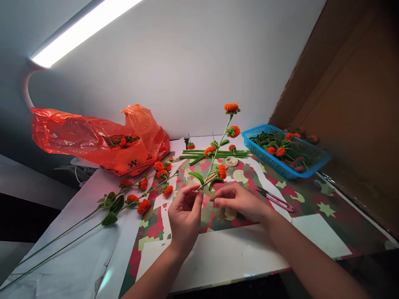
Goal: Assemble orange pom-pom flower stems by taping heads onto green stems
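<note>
Two sprays [144, 206] look finished left of the partial stem [210, 151] the left hand [186, 216] pinches, right hand [238, 201] gripping seeming tape [209, 194], loose flowers [191, 146] beyond.

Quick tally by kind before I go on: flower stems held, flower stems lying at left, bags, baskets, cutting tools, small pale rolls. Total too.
Held flower stem: 1
Flower stems lying at left: 2
Red bag: 1
Blue basket: 1
Pink-handled cutting tool: 1
Small pale roll: 1
Total: 7
</note>
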### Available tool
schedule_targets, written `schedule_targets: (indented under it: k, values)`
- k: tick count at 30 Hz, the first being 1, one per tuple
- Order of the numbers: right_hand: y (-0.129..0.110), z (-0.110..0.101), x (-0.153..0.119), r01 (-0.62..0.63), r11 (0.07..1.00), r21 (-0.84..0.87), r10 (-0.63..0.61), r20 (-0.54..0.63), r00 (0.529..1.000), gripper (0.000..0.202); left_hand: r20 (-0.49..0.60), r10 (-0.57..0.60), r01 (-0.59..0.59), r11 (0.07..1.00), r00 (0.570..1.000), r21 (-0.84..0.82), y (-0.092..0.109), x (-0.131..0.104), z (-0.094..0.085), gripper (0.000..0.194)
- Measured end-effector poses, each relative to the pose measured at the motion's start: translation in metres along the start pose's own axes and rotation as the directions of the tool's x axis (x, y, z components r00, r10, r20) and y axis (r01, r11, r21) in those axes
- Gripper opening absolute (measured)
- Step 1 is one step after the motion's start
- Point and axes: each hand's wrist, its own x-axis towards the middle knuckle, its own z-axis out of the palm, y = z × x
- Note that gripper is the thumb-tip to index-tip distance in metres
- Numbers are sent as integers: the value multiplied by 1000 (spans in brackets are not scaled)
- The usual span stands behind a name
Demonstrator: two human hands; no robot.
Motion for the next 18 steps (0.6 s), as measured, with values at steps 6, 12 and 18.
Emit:
schedule_targets:
  k: [6, 12, 18]
  values:
    - [7, -15, 34, 13, 722, -692, -338, -337, 879, 20, -30, 123, -123, 992, 992, 15, -1, -2, 0, 11]
    - [5, -10, 44, 20, 482, -876, -426, -214, 879, 4, -50, 138, -137, 990, 989, 19, -1, -4, 0, 10]
    - [-2, -10, 22, 333, 634, -698, -656, -258, 709, 11, -19, 132, -131, 991, 991, 18, -1, -5, 2, 10]
